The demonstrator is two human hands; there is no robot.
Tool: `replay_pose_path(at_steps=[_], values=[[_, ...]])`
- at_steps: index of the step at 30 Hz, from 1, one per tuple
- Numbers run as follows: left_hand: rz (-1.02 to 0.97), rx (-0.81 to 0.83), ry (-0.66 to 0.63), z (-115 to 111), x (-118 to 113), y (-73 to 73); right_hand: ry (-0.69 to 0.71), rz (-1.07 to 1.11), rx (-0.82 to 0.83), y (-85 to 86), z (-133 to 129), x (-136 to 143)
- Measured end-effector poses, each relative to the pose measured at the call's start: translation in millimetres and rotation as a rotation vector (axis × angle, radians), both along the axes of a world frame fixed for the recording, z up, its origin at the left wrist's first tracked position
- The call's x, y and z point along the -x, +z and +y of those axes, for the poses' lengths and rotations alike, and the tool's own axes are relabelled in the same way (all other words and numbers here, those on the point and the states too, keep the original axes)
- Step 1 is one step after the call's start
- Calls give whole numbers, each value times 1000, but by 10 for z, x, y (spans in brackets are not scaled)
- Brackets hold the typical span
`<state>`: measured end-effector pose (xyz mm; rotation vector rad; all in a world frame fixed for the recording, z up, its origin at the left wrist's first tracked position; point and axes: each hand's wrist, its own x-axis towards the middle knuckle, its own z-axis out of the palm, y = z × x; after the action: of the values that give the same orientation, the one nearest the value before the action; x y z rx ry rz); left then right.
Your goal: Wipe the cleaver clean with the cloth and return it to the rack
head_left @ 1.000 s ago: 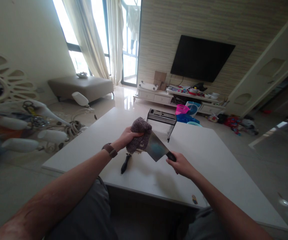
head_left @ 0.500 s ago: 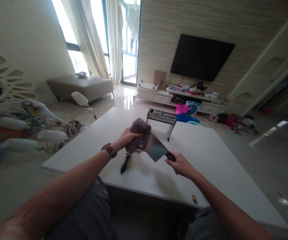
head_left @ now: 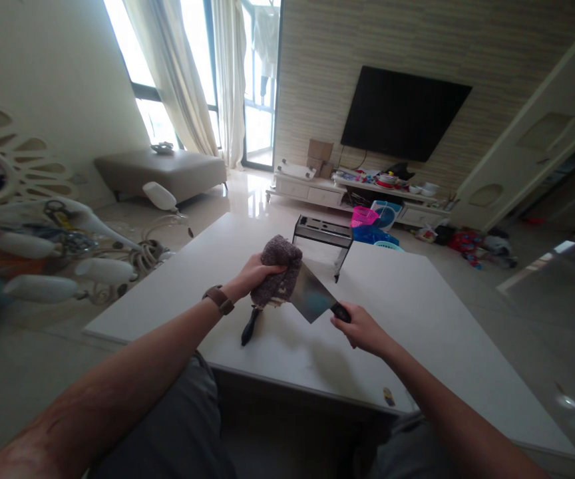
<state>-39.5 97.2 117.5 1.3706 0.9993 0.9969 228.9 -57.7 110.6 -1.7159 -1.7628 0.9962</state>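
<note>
Black television [head_left: 407,113] is hanging on striped wall [head_left: 312,86], white cabinet [head_left: 312,195] is standing below television, curtained windows [head_left: 196,33] are glowing left of television, glossy floor [head_left: 250,189] is reflecting daylight lower left of television.

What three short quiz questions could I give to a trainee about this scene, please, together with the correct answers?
1. Multiple choice: what does the right hand hold?
a) a hammer
b) a cleaver
c) a spoon

2. True or false: the left hand holds nothing.

3. Fill in "nearer" or "farther": on the white table, the slotted stand is ____ from the camera than the two hands.

Key:
1. b
2. False; it grips a dark cloth at the far end of the cleaver.
3. farther
</note>
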Motion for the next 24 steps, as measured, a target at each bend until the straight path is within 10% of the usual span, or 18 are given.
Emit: replay_pose_path(at_steps=[24], values=[[5,-36,-29,8,22,-22,14,-3,-11,20,-10,1]])
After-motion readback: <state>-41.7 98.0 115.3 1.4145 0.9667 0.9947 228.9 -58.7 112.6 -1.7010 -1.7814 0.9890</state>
